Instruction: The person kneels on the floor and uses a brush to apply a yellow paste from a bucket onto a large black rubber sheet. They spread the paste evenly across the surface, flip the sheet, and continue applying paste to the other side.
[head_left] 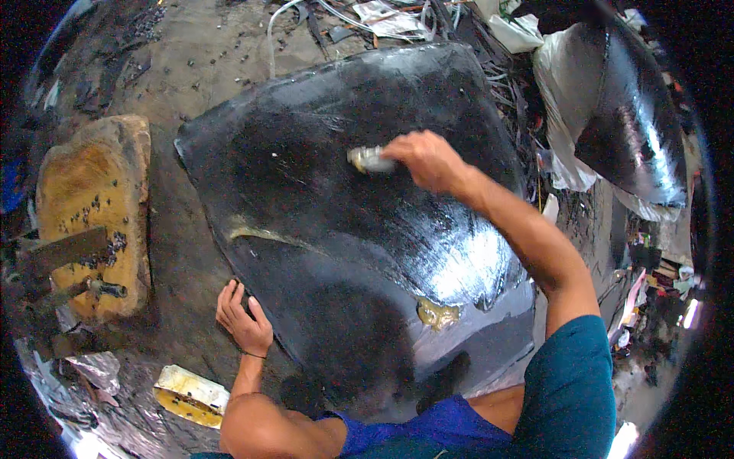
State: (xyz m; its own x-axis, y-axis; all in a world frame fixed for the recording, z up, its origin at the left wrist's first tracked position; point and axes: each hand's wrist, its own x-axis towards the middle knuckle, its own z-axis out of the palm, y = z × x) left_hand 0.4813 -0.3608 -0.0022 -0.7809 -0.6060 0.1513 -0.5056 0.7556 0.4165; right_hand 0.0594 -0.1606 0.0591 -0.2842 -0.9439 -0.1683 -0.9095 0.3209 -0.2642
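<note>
A large black rubber-like sheet (306, 168) lies spread in front of me, shiny and wet on its right side. My right hand (428, 159) grips a paintbrush (372, 159) over the upper middle of the sheet; its bristle end points left, and its handle is hidden in my fingers. At the sheet's lower left edge rests my left hand (245, 320), open, with the thumb apart from the fingers. A yellowish streak (264, 232) runs across the sheet. Near its lower right, a thick yellowish blob of glue-like paste (437, 314) sits beside a greyer area.
To the left stands a worn wooden block (92, 176) with dark crumbs and a large blade (65, 252) on it. A cut-open white container (191, 394) with yellow liquid lies at lower left. Another shiny black piece (634, 122) and scraps lie at right.
</note>
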